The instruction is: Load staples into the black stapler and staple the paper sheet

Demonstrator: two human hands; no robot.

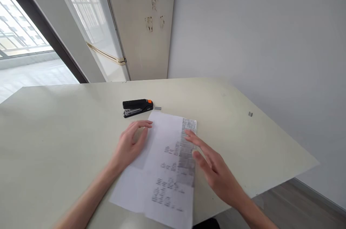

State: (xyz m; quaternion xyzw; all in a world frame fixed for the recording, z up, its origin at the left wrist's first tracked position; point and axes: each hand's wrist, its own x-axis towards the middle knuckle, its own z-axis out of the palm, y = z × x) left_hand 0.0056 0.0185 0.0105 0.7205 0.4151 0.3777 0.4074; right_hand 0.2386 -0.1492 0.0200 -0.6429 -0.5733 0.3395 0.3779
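Observation:
Printed sheets of paper lie near the front of the table, with lines of small text and a grey patterned strip down the right side. My left hand rests at the sheets' left edge, fingers curved and thumb apart, holding nothing. Over the right edge is my right hand, its thumb and fingers spread with nothing between them; whether it touches the paper I cannot tell. Just beyond the paper lies a black stapler with an orange button. A short strip of staples sits beside it.
A small grey metal piece lies near the right edge of the pale table. Behind the table stand a fridge with worn marks on its side and a grey wall. A window is at left.

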